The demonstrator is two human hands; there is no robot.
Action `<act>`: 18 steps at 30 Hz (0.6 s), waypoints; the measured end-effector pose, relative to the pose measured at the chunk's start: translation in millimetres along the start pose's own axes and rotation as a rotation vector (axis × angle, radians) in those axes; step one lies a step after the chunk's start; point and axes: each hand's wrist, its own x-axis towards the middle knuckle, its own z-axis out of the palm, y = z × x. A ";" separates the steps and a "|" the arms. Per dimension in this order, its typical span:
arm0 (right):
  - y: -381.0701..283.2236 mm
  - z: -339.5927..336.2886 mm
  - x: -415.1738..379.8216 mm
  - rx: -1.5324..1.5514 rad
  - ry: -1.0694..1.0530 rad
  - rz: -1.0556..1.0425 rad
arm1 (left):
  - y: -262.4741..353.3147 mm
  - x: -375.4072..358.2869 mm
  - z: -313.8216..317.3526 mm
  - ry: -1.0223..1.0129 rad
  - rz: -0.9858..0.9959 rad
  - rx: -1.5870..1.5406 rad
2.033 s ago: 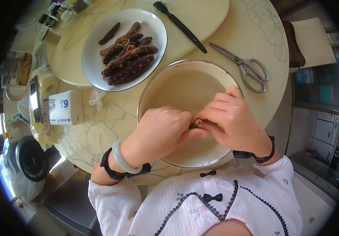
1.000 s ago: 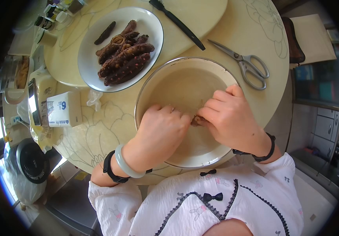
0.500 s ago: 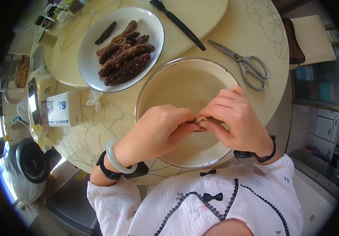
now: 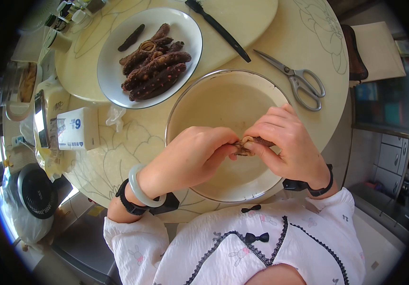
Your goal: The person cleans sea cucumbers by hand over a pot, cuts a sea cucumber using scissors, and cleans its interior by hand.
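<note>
Over the cream enamel basin [image 4: 214, 102], which holds cloudy water, both hands pinch one brown sea cucumber [image 4: 245, 147]. My left hand [image 4: 192, 154] grips its left end between thumb and fingers. My right hand [image 4: 292, 145] is closed around the other end, hiding part of the body. Tan, folded flesh shows in the gap between the fingertips. Beyond the basin, a white plate [image 4: 111, 71] carries several dark, knobbly sea cucumbers [image 4: 159, 73]; one small one lies apart from the pile.
Grey-handled scissors [image 4: 304, 83] lie right of the basin. A black brush [image 4: 221, 33] rests above it. At the left are a tissue pack [image 4: 78, 129], a crumpled bit of plastic [image 4: 115, 118] and small jars [image 4: 58, 40]. The round table's edge [image 4: 339, 121] curves along the right.
More of the sea cucumber's tan flesh shows between my fingertips now. My right hand has shifted slightly right. The plate and table appear slightly shifted in view.
</note>
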 end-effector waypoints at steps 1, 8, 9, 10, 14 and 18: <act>0.4 0.2 -0.3 0.001 0.007 -0.002 | 0.0 0.0 0.0 0.000 -0.001 0.001; -0.2 0.0 -1.5 -0.009 0.011 0.003 | -1.0 0.5 0.4 -0.004 0.003 0.013; -0.5 -0.2 -1.7 -0.027 0.026 -0.002 | -1.1 0.8 0.4 0.008 0.019 0.036; -0.8 -0.2 -1.9 -0.045 0.042 -0.006 | -1.2 0.9 0.5 0.020 0.035 0.059; -0.9 2.4 -3.4 -0.078 0.053 -0.006 | -4.8 0.0 5.0 0.051 0.046 0.083; 2.5 9.6 -4.5 -0.284 0.052 -0.024 | -5.8 -4.9 10.2 0.052 0.010 0.398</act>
